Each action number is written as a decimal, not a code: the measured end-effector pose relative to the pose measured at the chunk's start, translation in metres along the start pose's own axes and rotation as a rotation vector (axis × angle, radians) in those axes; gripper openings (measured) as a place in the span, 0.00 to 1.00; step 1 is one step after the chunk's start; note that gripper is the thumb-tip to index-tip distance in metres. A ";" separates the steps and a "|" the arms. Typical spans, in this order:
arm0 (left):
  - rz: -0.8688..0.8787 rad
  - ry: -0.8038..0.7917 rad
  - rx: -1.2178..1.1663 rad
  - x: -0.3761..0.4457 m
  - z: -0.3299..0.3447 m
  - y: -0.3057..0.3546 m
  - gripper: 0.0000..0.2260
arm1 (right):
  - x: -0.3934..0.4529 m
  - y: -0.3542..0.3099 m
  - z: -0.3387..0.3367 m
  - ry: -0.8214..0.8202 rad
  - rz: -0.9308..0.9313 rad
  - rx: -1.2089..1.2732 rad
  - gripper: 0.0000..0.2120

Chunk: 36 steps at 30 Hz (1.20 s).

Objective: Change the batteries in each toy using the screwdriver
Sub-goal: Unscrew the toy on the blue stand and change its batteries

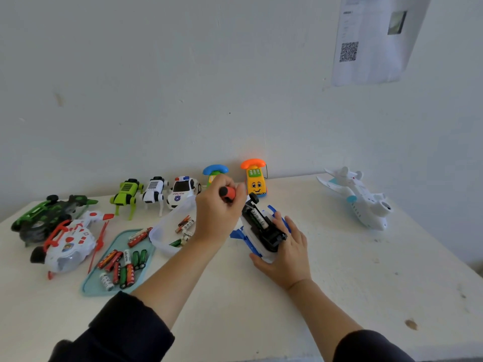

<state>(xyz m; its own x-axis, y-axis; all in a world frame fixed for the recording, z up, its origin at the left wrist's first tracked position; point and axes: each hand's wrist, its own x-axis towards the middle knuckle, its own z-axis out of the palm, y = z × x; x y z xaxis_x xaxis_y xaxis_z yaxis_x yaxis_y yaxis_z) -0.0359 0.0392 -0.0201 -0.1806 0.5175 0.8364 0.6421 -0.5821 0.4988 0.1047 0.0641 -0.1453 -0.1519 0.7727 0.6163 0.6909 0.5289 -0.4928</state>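
A blue and white toy plane (257, 231) lies upside down on the table, its black underside up and batteries showing in the open compartment. My right hand (285, 246) grips its near end, fingers curled round the body. My left hand (219, 212) grips a screwdriver (228, 193) with a red and black handle, held just left of the toy; its tip is hidden behind the hand. Loose batteries lie in a teal tray (90, 282) and in a clear plastic box (163, 237) to the left.
Along the wall stand a green robot dog (127, 192), a white robot dog (154, 192), a police car (183, 192), a blue toy phone (214, 172) and an orange one (255, 178). A green vehicle (47, 215) and red-white toy (70, 241) lie left, a white plane (358, 197) right.
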 end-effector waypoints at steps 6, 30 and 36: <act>-0.061 -0.083 -0.075 -0.007 0.006 0.002 0.08 | 0.001 -0.001 -0.001 -0.011 0.008 -0.017 0.43; 0.593 -0.328 0.036 -0.061 0.007 -0.012 0.06 | 0.005 -0.016 -0.016 0.011 0.072 0.144 0.30; 0.814 -0.342 0.129 -0.059 0.001 -0.003 0.10 | 0.006 -0.013 -0.018 -0.048 0.174 0.135 0.36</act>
<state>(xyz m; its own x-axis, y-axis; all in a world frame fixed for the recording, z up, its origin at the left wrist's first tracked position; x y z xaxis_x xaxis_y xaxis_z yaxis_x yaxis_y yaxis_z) -0.0265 0.0115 -0.0714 0.5870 0.1453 0.7965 0.5572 -0.7862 -0.2673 0.1076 0.0556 -0.1248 -0.0750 0.8704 0.4865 0.6093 0.4262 -0.6687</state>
